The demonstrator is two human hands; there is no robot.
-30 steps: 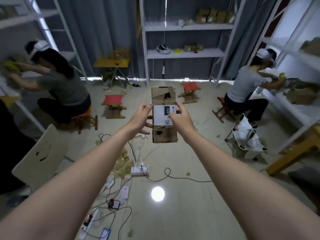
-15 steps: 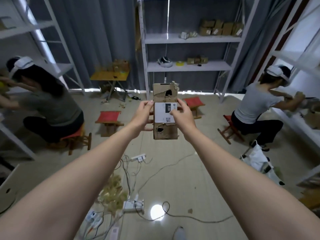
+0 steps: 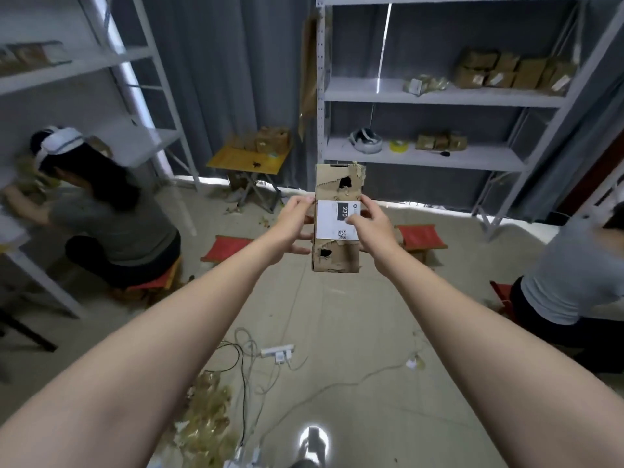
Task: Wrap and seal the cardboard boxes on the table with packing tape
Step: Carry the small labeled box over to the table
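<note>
I hold a worn, torn cardboard box [image 3: 337, 255] upright at arm's length in the middle of the view. It has ragged holes and a white label marked 220. My left hand [image 3: 293, 228] grips its left edge, thumb on the front. My right hand [image 3: 373, 228] grips the right edge, with the thumb pressed on the label. A yellow tape roll [image 3: 397, 145] lies on the middle shelf behind. No table with boxes shows under my hands.
A grey metal shelf unit [image 3: 435, 156] with several cardboard boxes [image 3: 513, 73] stands ahead. Two people sit on red stools at left [image 3: 101, 214] and right [image 3: 574, 282]. A small yellow table [image 3: 250, 160], red stools [image 3: 420, 236], floor cables with a power strip [image 3: 277, 351] and tape scraps [image 3: 209, 410] lie around.
My view has tilted upward, so the shelves fill more of the frame and the floor less. Both hands keep the same grip on the box, which stays upright.
</note>
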